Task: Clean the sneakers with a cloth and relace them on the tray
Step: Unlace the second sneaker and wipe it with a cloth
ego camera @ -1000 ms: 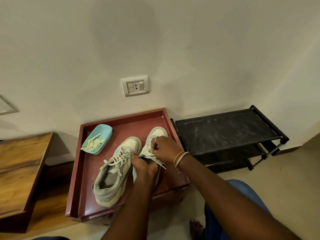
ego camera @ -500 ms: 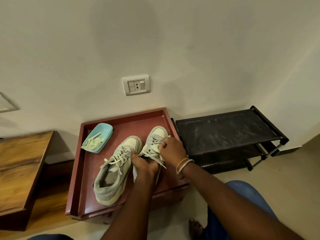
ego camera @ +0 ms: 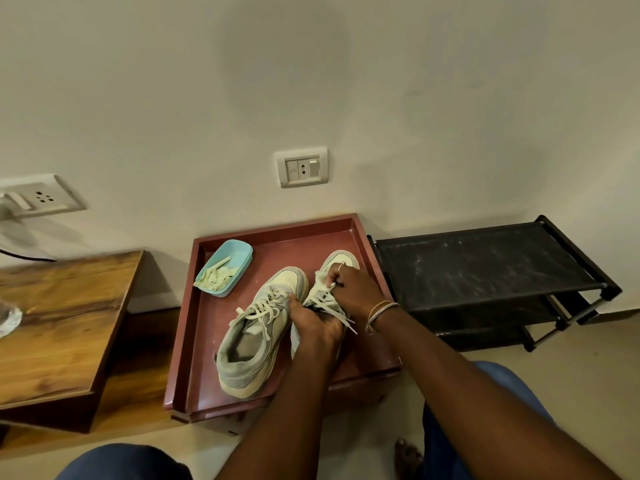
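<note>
Two pale grey-and-cream sneakers stand side by side on a dark red tray (ego camera: pixel 194 327). The left sneaker (ego camera: pixel 256 337) is laced, its opening facing me. My left hand (ego camera: pixel 313 322) grips the right sneaker (ego camera: pixel 341 263) around its middle and hides most of it. My right hand (ego camera: pixel 355 289) pinches the white lace (ego camera: pixel 341 315) over that shoe's tongue; loose lace ends trail toward my wrist. A light blue dish (ego camera: pixel 239 256) with a crumpled pale cloth (ego camera: pixel 216 277) sits in the tray's far left corner.
A black two-tier shoe rack (ego camera: pixel 485 268) stands right of the tray against the wall. A wooden table (ego camera: pixel 59 323) lies to the left. Wall sockets (ego camera: pixel 302 167) sit above the tray. My knees and a bare foot (ego camera: pixel 408 457) are near the bottom edge.
My right hand has shifted slightly along the right sneaker's lacing, drawing the lace. The left hand keeps its grip on the shoe. The camera has tilted a little.
</note>
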